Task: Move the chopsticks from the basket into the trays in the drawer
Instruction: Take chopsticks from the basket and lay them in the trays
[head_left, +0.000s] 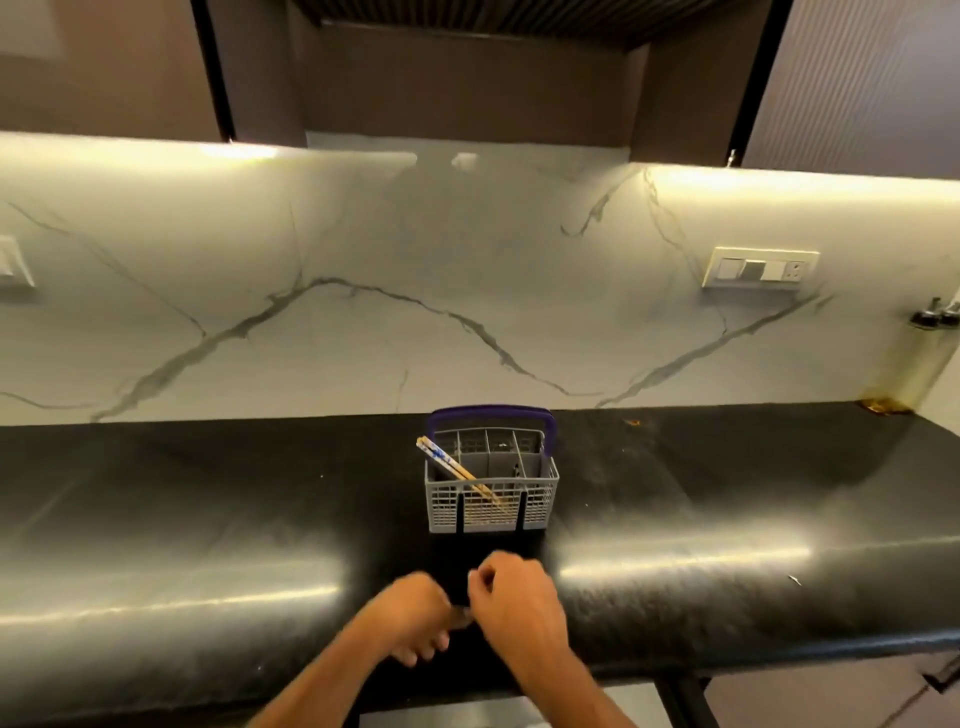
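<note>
Both hands low at the worktop (208, 519) edge, chopsticks untouched.
Left hand (415, 613) and right hand (511, 592) near-touching, loosely curled, empty; reach forward to the basket (491, 493), pinch the chopsticks (452, 465) at their raised ends.

drawer unseen, left hand (415, 618) fingers blurred

Both forearms are bare to the frame's edge, and the hands (467, 605) wear no gloves.
</note>
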